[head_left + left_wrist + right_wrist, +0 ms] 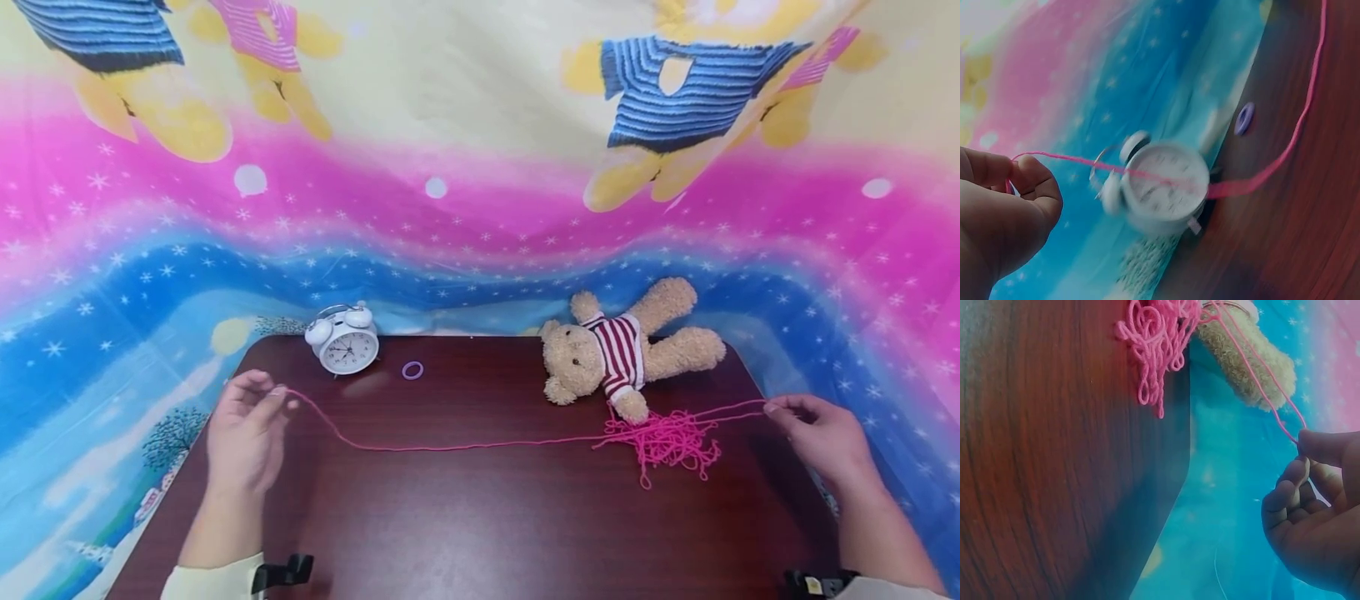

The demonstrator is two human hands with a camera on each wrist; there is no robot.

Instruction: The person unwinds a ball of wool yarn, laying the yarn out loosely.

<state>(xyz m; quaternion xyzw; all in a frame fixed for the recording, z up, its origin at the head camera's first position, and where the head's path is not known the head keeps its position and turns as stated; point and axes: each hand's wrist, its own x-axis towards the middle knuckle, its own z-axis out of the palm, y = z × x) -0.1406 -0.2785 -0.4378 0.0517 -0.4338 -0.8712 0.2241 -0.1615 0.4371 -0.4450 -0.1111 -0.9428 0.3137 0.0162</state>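
Observation:
A tangled heap of pink yarn (675,440) lies on the right of the dark brown table (450,517). Between thumb and fingertips, my left hand (251,433) pinches one end of a strand that runs from the heap across the tabletop, sagging near the hand. On the other side, my right hand (821,437) pinches a loop of the same yarn, and two strands stretch from its fingertips back to the heap. The right wrist view shows this loop pulled straight past a fuzzy leg of the teddy bear (1244,356).
Behind the heap the teddy bear (618,350) lies in a striped shirt, one paw at the yarn. A white twin-bell alarm clock (347,343) stands at the back left, with a small purple ring (412,370) beside it. A printed cloth (465,217) hangs around the table.

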